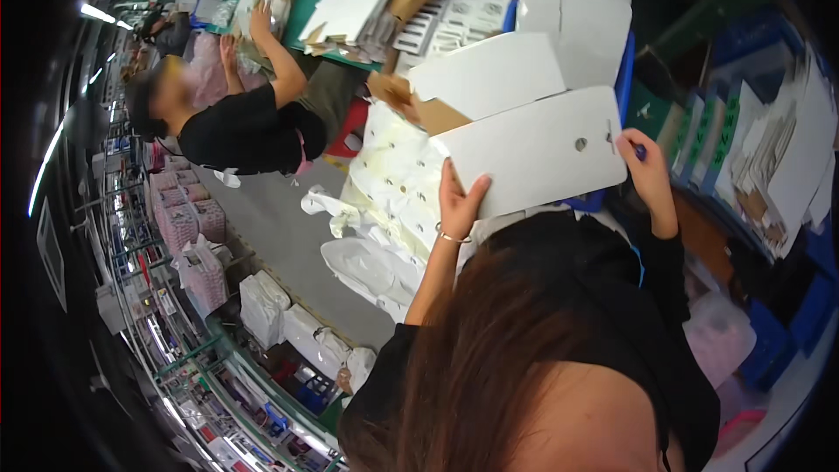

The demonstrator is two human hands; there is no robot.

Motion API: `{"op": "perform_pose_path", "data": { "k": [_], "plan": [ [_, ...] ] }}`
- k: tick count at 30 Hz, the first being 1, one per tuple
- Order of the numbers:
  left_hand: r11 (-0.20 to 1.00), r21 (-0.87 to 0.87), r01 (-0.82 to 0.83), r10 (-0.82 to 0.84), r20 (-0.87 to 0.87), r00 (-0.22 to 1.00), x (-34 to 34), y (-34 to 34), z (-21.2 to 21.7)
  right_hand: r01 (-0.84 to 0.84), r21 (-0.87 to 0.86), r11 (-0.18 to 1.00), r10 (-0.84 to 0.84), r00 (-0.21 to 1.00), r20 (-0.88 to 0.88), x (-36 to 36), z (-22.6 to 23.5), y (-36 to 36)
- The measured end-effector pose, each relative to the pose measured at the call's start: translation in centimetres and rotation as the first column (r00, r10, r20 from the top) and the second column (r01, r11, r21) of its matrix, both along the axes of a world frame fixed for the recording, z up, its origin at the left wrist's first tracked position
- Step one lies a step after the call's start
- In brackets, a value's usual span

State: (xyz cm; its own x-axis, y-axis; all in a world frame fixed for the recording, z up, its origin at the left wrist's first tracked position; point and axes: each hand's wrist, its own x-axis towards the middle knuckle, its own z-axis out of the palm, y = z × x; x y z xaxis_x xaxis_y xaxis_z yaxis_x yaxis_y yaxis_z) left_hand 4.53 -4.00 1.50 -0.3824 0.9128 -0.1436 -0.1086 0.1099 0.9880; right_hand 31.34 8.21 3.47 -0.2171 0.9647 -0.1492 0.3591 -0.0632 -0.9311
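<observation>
A flat white carton [533, 157] with a small round hole near its right end is held up in front of me, slightly tilted. My left hand [461, 203] pinches its lower left corner, thumb and fingers on either side. My right hand [648, 170] grips the right edge with fingers bent. A small dark purple-blue thing [641, 151] shows at the right hand's fingers; its kind cannot be made out. Just behind lies another white carton [489, 74], with a brown cardboard flap [437, 115] at its left end.
White cartons [572, 26] stand in a blue bin at the back. Stacked white cartons [354, 9] lie on a green bench, where a co-worker [249, 127] stands. White plastic sheeting [393, 183] hangs to the left. Blue bins [769, 122] with flat cartons are at the right.
</observation>
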Motion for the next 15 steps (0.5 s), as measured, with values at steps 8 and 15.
{"op": "perform_pose_path", "data": {
  "k": [8,15],
  "plan": [
    [0.799,0.196,-0.569,0.568,0.065,0.82,-19.9,15.7,6.7,0.156,-0.011,0.988,-0.156,0.981,-0.112,1.4,3.2,0.4],
    [0.649,-0.105,-0.753,0.588,-0.56,0.584,-25.1,27.0,1.8,0.088,-0.09,0.992,-0.091,0.996,-0.026,1.2,1.9,-2.0]
  ]
}}
